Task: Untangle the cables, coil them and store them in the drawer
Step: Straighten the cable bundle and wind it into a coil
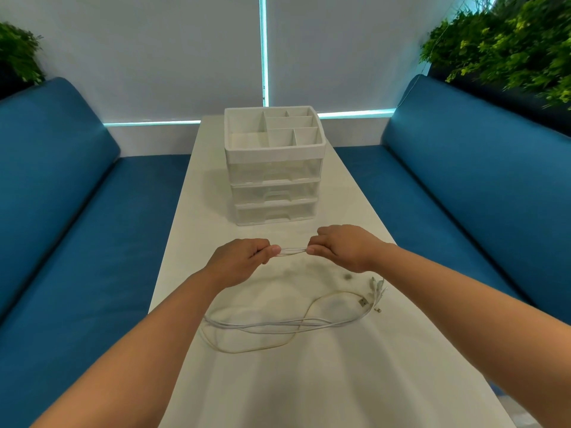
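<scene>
My left hand (244, 257) and my right hand (343, 245) both pinch a short bundle of white cable strands (293, 251), pulled taut between them above the table. Below the hands, more white cables (278, 327) lie in loose crossed loops on the white table (309, 381). Their plug ends (375, 293) are fanned out at the right, under my right forearm. A white organiser with three clear drawers (275, 193) stands further back on the table; all drawers look pushed in, and its top tray (273, 131) has several dividers.
Blue sofa benches (77, 211) run along both sides of the narrow table. Green plants (509, 47) stand behind the benches at both upper corners. A small dark spot (348, 276) marks the tabletop near my right wrist.
</scene>
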Tool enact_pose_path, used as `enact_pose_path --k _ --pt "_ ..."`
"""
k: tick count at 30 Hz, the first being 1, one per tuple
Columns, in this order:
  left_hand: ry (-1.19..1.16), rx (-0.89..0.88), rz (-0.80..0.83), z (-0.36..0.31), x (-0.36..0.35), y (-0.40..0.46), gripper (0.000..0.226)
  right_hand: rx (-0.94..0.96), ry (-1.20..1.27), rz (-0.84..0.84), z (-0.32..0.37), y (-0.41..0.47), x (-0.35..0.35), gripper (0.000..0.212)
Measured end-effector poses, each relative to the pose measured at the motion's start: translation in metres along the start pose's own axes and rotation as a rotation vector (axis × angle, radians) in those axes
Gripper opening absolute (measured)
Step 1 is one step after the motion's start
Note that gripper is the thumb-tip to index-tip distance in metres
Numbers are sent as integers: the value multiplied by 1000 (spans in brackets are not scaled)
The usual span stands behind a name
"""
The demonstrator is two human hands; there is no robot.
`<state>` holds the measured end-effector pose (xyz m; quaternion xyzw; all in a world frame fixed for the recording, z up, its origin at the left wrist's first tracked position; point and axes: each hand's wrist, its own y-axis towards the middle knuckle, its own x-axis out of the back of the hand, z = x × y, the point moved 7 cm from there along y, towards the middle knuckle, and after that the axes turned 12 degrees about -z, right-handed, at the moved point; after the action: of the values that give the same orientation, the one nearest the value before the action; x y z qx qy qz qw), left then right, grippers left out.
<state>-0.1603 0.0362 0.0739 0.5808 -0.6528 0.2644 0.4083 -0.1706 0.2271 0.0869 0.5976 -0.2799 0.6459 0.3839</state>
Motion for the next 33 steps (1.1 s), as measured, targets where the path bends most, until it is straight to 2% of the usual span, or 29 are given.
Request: enact_pose_path --k 3,7,13,15,17,20,23,25,29,33 --pt "-24 15 -15 5 2 0 46 -2 27 -63 -1 2 2 49" --pt "-96 44 -53 15 9 2 48 -209 337 38 -4 -2 1 49" --pt "-113 41 -75 20 10 2 48 -74 -9 -27 -2 -1 15 55" --pt "-134 54 -86 24 12 1 48 -59 -72 -42 -3 0 19 49" --pt "-182 66 -110 30 14 1 49 -110 62 -16 -8 -2 21 39" --pt "-219 79 -137 32 16 2 50 -266 480 9 -20 -6 22 28" --pt "-222 86 -148 32 16 3 49 -291 557 12 -19 -9 16 31" --pt "-214 88 -145 33 14 3 48 -307 485 20 -20 -11 12 41" --pt "-196 77 -135 33 9 2 49 -233 37 78 -18 -16 7 68" --pt "-194 73 -131 32 7 3 49 -212 -68 24 -10 -12 9 90"
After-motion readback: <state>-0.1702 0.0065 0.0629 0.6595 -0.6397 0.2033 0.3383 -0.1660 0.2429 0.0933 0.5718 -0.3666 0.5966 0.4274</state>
